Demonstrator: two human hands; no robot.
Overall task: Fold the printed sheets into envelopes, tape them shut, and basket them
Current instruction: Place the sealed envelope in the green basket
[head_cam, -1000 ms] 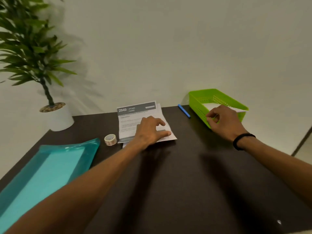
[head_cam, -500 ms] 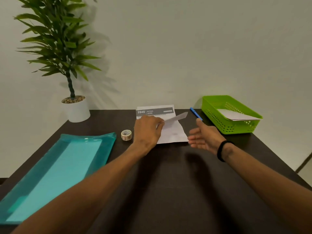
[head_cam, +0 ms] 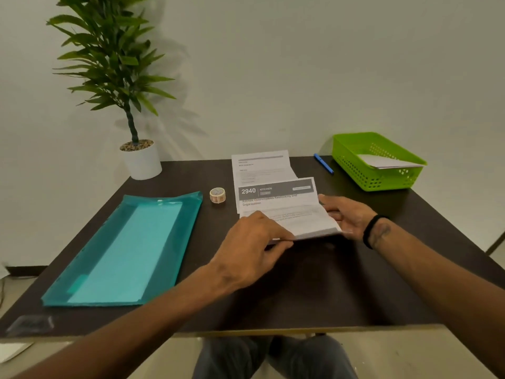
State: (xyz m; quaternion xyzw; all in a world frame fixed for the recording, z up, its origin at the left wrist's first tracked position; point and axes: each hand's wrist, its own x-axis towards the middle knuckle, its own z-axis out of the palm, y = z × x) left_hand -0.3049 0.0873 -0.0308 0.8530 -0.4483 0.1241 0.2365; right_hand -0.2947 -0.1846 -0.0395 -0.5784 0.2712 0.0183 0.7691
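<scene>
Both hands have closed on the printed sheet (head_cam: pixel 284 212), drawn nearer since half a second ago. Left hand (head_cam: pixel 257 242) pinches its near edge; right hand (head_cam: pixel 347 217) supports the right edge, fingers extended beneath. Sheet lies mid-table (head_cam: pixel 300 291), long axis near-to-far, header "2940 KITCHEN" toward the wall, near edge lifted. To the left: teal folder (head_cam: pixel 123 250), tape roll (head_cam: pixel 217 195). Farther: second sheet (head_cam: pixel 261 165), blue pen (head_cam: pixel 323 163), green basket (head_cam: pixel 355 160) holding a folded envelope (head_cam: pixel 382 161), potted plant (head_cam: pixel 140 160).
</scene>
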